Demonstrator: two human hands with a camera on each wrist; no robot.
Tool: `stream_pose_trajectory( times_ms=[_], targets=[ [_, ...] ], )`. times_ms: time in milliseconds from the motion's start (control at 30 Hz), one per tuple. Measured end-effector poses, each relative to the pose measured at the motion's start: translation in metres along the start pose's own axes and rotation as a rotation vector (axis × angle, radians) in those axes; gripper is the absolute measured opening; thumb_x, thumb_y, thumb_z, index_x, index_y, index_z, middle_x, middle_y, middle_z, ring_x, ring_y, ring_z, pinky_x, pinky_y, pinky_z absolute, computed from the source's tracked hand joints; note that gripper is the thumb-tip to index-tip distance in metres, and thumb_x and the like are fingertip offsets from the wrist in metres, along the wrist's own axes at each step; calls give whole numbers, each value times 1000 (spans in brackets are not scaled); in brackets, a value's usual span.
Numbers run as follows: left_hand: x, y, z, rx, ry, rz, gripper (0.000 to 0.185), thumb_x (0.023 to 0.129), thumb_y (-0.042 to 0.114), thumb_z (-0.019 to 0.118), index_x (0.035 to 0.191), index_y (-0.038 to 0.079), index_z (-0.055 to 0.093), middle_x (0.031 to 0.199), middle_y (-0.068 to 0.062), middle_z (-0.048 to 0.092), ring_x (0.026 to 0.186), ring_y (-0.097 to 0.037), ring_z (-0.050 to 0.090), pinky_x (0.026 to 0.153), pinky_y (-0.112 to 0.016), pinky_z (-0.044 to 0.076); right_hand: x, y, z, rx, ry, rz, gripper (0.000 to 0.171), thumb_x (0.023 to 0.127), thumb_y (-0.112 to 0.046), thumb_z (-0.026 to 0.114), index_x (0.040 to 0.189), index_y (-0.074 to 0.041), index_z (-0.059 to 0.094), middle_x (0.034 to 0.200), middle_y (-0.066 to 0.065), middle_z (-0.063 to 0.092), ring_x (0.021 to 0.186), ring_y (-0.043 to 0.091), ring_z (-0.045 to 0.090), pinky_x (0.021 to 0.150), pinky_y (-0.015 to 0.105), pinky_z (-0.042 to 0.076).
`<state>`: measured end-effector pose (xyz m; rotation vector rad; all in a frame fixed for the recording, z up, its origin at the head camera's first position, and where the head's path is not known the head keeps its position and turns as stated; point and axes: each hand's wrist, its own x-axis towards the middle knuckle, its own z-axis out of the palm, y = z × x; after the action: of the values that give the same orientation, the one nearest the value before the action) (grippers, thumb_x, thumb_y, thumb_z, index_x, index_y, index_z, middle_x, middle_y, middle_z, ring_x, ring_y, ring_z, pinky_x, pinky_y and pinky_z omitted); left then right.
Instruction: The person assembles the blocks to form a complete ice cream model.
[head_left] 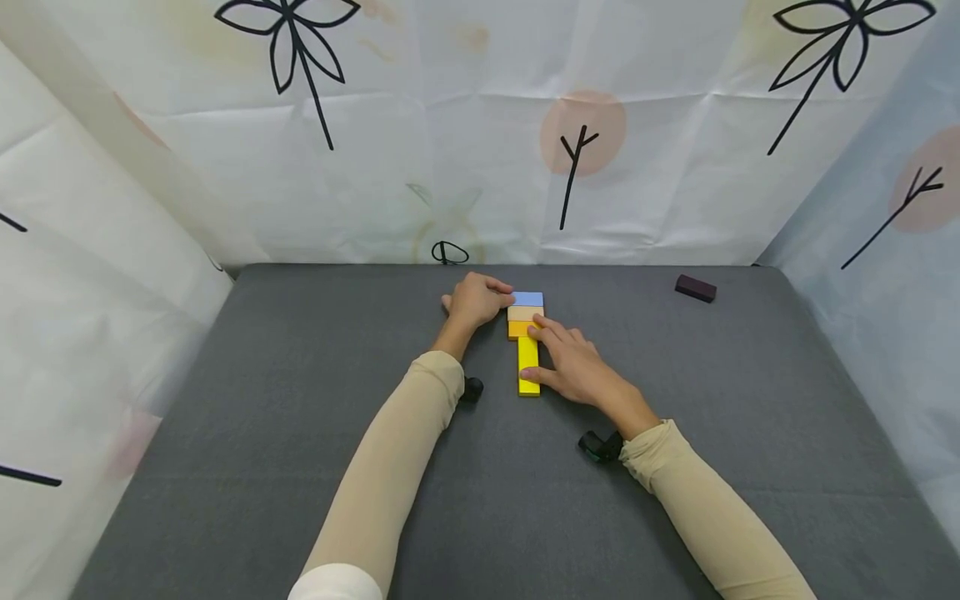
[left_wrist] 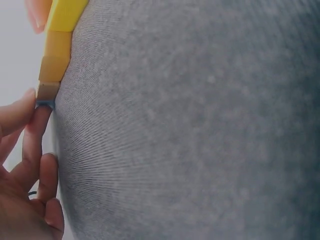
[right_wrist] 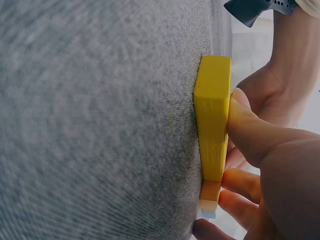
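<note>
The right hand (head_left: 573, 367) is laid against the long yellow block (head_left: 528, 365), with the thumb pressed on its near right edge and the fingers stretched forward onto the orange block (head_left: 517, 330); the fingers are fairly straight, so the hand is pressing rather than clasping. The left hand (head_left: 474, 302) is curled at the far end of the row, its fingertips (left_wrist: 41, 116) held against the left side of the blue block (head_left: 528, 298); whether it is pinched or only touched cannot be told for certain, though the fingers are bent round it. Between the blue and orange blocks a tan block (head_left: 525, 313) is set, so that four pieces are lined up touching, end to end, near the middle of the grey table (head_left: 300, 400). The blocks are judged to be light, stiff painted wood with smooth faces, easily slid on the cloth-like surface and easily knocked out of line; hold is best taken on the long side faces, thumb opposite fingers. Well apart, near the far right corner, a dark block (head_left: 695, 288) is seen lying alone. The table is enclosed by white printed curtains (head_left: 480, 125).
</note>
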<state>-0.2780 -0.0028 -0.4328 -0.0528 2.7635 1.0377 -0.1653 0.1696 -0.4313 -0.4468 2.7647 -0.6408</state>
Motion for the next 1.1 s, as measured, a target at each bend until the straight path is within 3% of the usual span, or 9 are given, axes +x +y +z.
stream_pose_trajectory(
  times_ms=[267,533,800,1100],
  targets=[
    [-4,4,0,186,38,106,22,96,40,72,113,29,80,121,4,76,117,-28,61,104,-53,32,0,0,0,5,1,6,75,98,-42,67,159,-11,36,172,6,17,146,45,34,113,67,33],
    [-6,3,2,283,96,177,24,97,39,70,117,29,79,119,5,77,115,-27,59,98,-49,32,0,0,1,3,6,3,75,99,-43,66,159,-11,36,173,6,17,146,45,33,114,68,32],
    [-9,6,2,491,136,281,22,99,40,66,115,33,79,118,8,77,109,-23,57,94,-46,34,0,-1,0,-18,2,-11,75,100,-43,65,159,-10,35,172,7,17,147,45,33,115,68,31],
    [-14,7,-1,522,102,304,22,100,38,65,116,34,79,119,9,74,109,-22,56,94,-45,37,-4,-3,-1,-50,17,-46,77,101,-47,61,161,-9,31,171,9,21,148,45,35,115,68,33]
  ],
)
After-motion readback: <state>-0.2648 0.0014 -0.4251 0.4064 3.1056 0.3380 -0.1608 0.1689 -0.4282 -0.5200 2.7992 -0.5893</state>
